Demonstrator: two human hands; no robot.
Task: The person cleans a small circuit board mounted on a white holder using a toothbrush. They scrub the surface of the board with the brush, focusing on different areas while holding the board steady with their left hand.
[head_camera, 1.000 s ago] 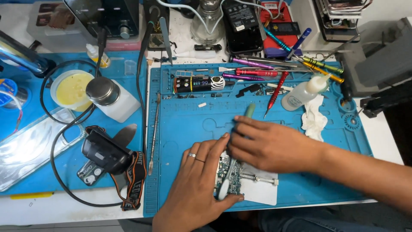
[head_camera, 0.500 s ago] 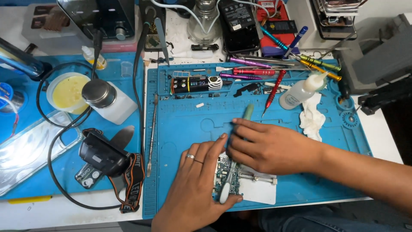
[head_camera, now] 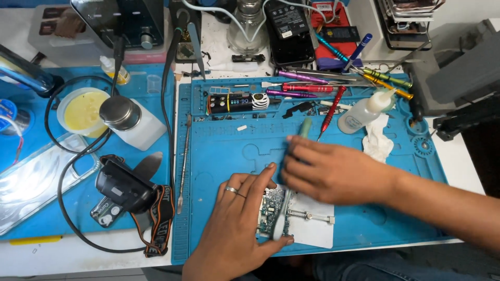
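left hand (head_camera: 237, 229): bottom centre of frame, palm down, fingers spread flat, ring on one finger; thumb and fingertips pin the circuit board (head_camera: 271, 212) at its left edge.
circuit board: lower centre, small green board lying on a white holder plate (head_camera: 312, 229) with a spring clamp, all on the blue mat (head_camera: 234, 151).
right hand (head_camera: 333, 171): centre, comes in from lower right, fingers closed around a brush (head_camera: 297, 156); pale green handle pokes out above the knuckles, whitish head blurred over the board.
headlamp (head_camera: 127, 187): left of the mat, black body, orange-trimmed strap, on a second blue mat.
metal spudger (head_camera: 183, 161): thin, lies along the left rim of the main mat.
white tissue (head_camera: 377, 138): crumpled, right of centre.
squeeze bottle (head_camera: 364, 112): clear, tipped on its side, just above the tissue.
pump dispenser (head_camera: 130, 119): white bottle with metal top, upper left, beside a yellow-filled tub (head_camera: 80, 109).
screwdrivers (head_camera: 333, 86): coloured handles, fanned across the upper centre of the bench.
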